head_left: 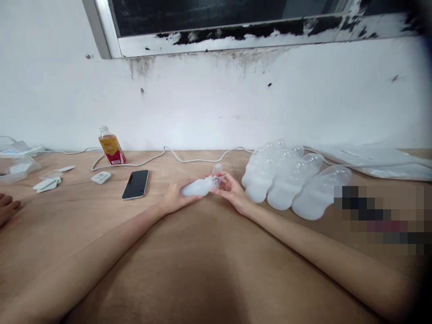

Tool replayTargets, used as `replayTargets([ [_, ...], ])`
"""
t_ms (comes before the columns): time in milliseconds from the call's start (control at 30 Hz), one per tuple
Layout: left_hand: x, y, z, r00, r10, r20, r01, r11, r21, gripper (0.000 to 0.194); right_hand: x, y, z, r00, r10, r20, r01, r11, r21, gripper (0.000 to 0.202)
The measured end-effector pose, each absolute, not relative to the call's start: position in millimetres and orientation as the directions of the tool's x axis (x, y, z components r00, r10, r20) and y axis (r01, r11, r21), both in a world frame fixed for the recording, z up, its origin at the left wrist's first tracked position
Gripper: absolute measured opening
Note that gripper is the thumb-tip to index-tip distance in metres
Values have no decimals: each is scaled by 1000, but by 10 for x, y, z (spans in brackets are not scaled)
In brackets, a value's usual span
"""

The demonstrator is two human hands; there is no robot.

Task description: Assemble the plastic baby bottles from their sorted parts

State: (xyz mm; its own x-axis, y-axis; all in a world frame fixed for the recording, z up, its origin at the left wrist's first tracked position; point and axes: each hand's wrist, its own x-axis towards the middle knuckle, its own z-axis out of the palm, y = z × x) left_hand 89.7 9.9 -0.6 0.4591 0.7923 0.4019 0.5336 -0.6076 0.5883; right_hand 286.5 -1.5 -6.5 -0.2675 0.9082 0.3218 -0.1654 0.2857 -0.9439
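Note:
A frosted white plastic piece (196,187), rounded and waisted, lies across the middle of the table between my two hands. My left hand (175,198) is closed around its left end, the thumb along the near side. At its right end is a clear, bulging part, which my right hand (233,192) pinches between thumb and fingers. A small clear dome (218,168) shows just behind the right fingers; whether it belongs to the same piece I cannot tell. To the right of my right hand, several similar frosted pieces (280,180) with clear rounded ends lie overlapping in rows.
A phone (135,185), a small white device (101,177) and a drink bottle (112,146) are left of my hands. A white cable (199,160) runs along the wall. Another person's hand (7,207) rests at the left edge near white pieces (47,184). Plastic sheeting (378,159) lies back right.

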Motion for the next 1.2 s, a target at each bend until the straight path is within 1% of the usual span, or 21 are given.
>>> replayTargets([
  [100,886,111,-10,484,809,332,466,-560,685,48,2878,-5,-68,-284,905,317,-182,273,-945,37],
  [167,888,106,-23,480,802,355,468,-576,671,48,2886,3,-70,-290,903,318,-183,274,-944,38],
  [233,894,96,-42,449,786,425,531,-617,581,50,2898,10,-73,-306,895,324,-164,285,-944,42],
  [300,897,88,-61,422,750,509,614,-650,449,52,2914,14,-76,-327,880,345,-116,325,-939,45],
  [400,887,89,-77,442,673,593,692,-677,253,48,2933,11,-82,-351,855,381,17,413,-911,41],
  [467,874,98,-81,472,641,605,701,-689,184,45,2938,3,-88,-348,835,426,112,488,-866,37],
  [533,864,105,-83,489,641,591,691,-699,186,46,2940,-3,-94,-341,803,488,186,567,-803,33],
  [600,859,109,-89,488,652,580,681,-700,214,49,2942,-1,-102,-333,788,518,245,603,-759,33],
  [700,861,114,-104,495,649,577,682,-702,205,49,2952,23,-118,-281,839,466,324,541,-777,36],
  [800,859,129,-115,521,589,618,672,-729,129,45,2962,47,-134,-245,887,392,354,459,-815,34],
  [867,854,142,-116,523,546,654,661,-745,93,43,2966,51,-138,-256,885,388,338,458,-822,34],
  [900,851,148,-115,518,540,663,656,-748,97,43,2967,48,-137,-263,875,406,327,477,-816,35],
  [1000,847,159,-116,501,587,636,645,-743,178,48,2972,30,-122,-306,812,497,296,577,-761,37],
  [1067,849,162,-123,491,623,609,640,-732,232,50,2976,12,-105,-348,768,537,281,632,-722,34],
  [1200,854,162,-141,487,662,569,645,-713,277,50,2975,-21,-74,-386,716,582,297,694,-656,28],
])
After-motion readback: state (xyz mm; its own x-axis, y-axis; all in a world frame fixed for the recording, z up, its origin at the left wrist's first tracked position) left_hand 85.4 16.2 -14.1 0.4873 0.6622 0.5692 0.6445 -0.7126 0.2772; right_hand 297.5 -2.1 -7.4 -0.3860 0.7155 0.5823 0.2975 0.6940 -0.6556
